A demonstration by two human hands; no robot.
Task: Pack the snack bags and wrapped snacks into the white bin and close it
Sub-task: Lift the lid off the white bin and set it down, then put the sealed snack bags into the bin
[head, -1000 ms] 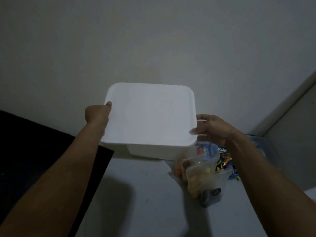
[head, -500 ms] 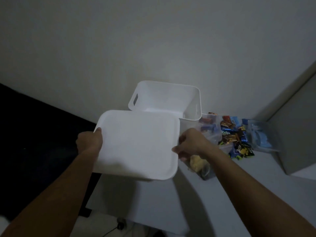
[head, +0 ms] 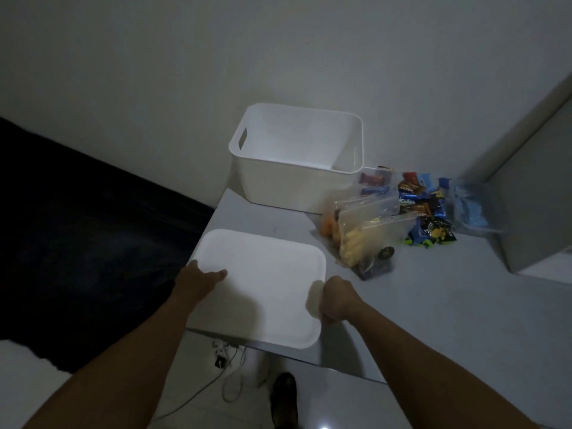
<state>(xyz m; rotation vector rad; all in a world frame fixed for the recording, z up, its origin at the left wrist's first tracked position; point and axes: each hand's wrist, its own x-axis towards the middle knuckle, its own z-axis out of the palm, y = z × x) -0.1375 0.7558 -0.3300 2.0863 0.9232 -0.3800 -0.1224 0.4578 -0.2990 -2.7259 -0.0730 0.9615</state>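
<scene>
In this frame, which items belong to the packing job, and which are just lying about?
Part of the job:
- white bin, open
- white lid, held by left hand and right hand
- clear snack bags
- wrapped snacks

Just lying about:
- cables on the floor
- dark shoe under the table edge

the white bin (head: 294, 168) stands upright and open at the back of the tabletop (head: 433, 305), against the wall, empty inside, with slot handles in its side walls. its white lid (head: 263, 283) lies flat near the front edge, rounded at the corners, its near corner hanging past the edge. right of the bin, clear snack bags (head: 368, 233) with yellow and orange pieces lean in a cluster, and wrapped snacks (head: 424, 209) in blue, brown and black lie piled just behind them.
</scene>
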